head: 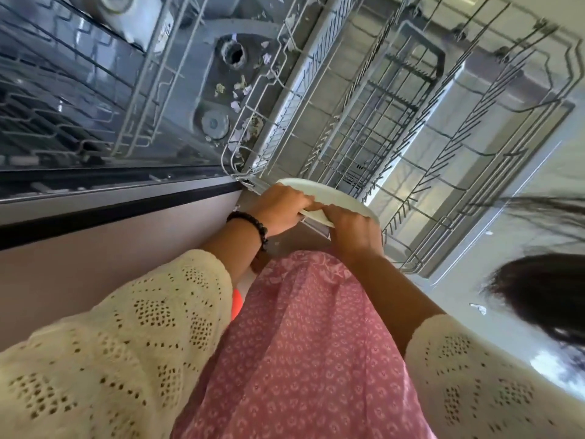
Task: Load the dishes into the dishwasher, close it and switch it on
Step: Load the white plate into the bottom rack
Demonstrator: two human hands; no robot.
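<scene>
Pale floor lies at three o'clock beside the open dishwasher [133, 99], whose pulled-out lower rack [421, 147] stands empty. At its near corner, a white plate [335, 198] runs ten-to-four, gripped by left hand [278, 210] and right hand [354, 231].

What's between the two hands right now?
In the head view, the rim of the white plate lies between the left hand and right hand; both grip it.

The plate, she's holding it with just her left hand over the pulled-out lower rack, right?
Not quite. The head view shows both hands on the plate: the left hand and the right hand each grip its near edge. It is at the near edge of the pulled-out lower rack.
</scene>
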